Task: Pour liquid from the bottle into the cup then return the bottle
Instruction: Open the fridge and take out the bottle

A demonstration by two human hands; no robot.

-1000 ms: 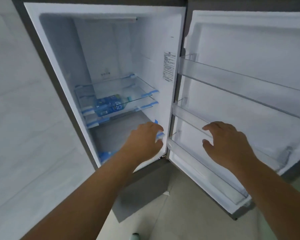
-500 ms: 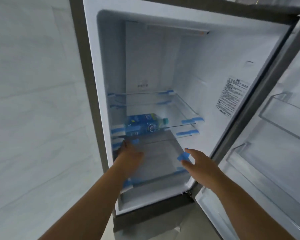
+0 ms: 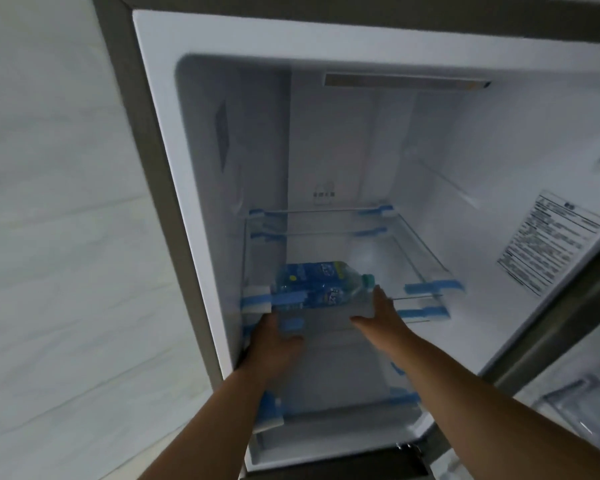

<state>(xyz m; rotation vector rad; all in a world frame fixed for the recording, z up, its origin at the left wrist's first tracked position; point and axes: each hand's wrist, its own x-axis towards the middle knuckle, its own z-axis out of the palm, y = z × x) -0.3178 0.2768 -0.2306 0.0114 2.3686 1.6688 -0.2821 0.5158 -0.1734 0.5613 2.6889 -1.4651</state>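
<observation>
Nearest to you, both your bare forearms are rising from the bottom edge, their elbows cut off by the frame. Your left hand (image 3: pixel 272 344) is sitting low at the left side of the open white refrigerator compartment (image 3: pixel 440 188), just under the front edge of the clear glass shelf with blue tape strips (image 3: pixel 430 289). You are seeing only its back; its fingertips are hidden behind the shelf edge and the tape, so whether it is gripping anything cannot be told. Your right hand (image 3: pixel 378 315) is reaching in at the middle, fingers loosely spread and not clenched, its fingertips just beside the neck end of the clear plastic bottle with a blue label and green cap (image 3: pixel 323 284); contact cannot be told.

That bottle is lying on its side on the glass shelf, toward the left wall, cap pointing right. Its lower part is showing doubled through the glass and tape, so its outline is hard to make out.

Beyond it, a second glass shelf is sitting higher at the back. A printed white sticker (image 3: pixel 548 240) on the right wall is too blurred to read. The open door (image 3: pixel 582 403) at the right is mostly cut off.
</observation>
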